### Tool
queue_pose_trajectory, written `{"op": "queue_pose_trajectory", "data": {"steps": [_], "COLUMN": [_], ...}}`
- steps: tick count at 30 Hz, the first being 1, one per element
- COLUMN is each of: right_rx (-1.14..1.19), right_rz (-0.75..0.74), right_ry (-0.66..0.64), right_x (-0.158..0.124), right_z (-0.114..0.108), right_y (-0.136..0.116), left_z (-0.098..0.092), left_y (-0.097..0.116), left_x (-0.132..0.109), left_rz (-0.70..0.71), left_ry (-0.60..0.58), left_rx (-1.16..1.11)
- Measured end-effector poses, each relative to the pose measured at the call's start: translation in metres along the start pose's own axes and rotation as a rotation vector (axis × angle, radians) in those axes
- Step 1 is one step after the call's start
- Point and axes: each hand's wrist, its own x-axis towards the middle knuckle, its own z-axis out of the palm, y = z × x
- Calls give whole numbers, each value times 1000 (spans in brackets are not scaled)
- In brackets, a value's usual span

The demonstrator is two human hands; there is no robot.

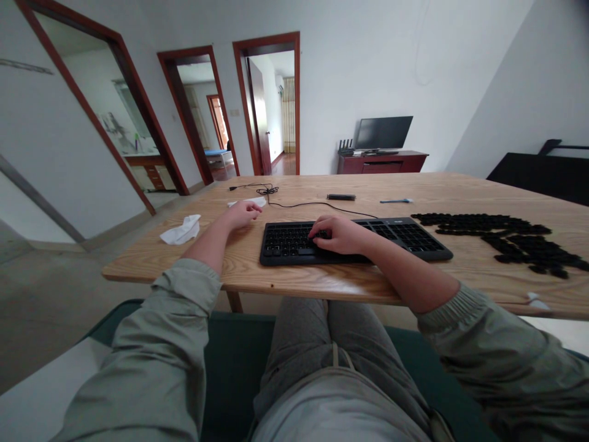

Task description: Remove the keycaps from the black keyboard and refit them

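Observation:
A black keyboard lies near the front edge of the wooden table, its key bed largely stripped of caps. Over its middle is my right hand, thumb and fingers closed in a pinch against the keys; anything small between the fingertips is hidden. My left hand rests on the tabletop to the left of the keyboard, fingers loosely stretched out and holding nothing. Just behind it lies a white tissue. To the right of the keyboard, many loose black keycaps are spread in rows.
A crumpled tissue sits on the left of the wooden table. Behind the keyboard are its coiled cable, a dark brush-like tool and a thin blue-handled tool. A small white item lies at the right front edge.

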Motion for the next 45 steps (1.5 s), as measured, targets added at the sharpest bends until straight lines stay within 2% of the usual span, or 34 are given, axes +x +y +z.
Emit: {"op": "queue_pose_trajectory", "data": {"steps": [9,17,22,28,30,34,45], "right_rx": [49,44,50,72,83,37,-87], "right_rz": [113,38,43,109,76,-31,-206], "right_ry": [-39,-43,-41,66,82,26,37], "right_x": [0,-1,3,10,12,16,15], "right_z": [1,1,6,14,17,22,35], "right_y": [-6,-7,-11,-25,-34,-47,-43], "left_z": [0,-2,-2,1,2,3,3], "left_y": [1,6,4,0,-2,-6,-5], "left_x": [-1,-4,-2,0,2,5,4], "left_rz": [-1,-33,-11,-3,-11,2,-5], "left_ry": [-2,-18,-30,-31,-45,-40,-32], "left_rx": [-6,-6,-1,-19,-22,-14,-31]}}
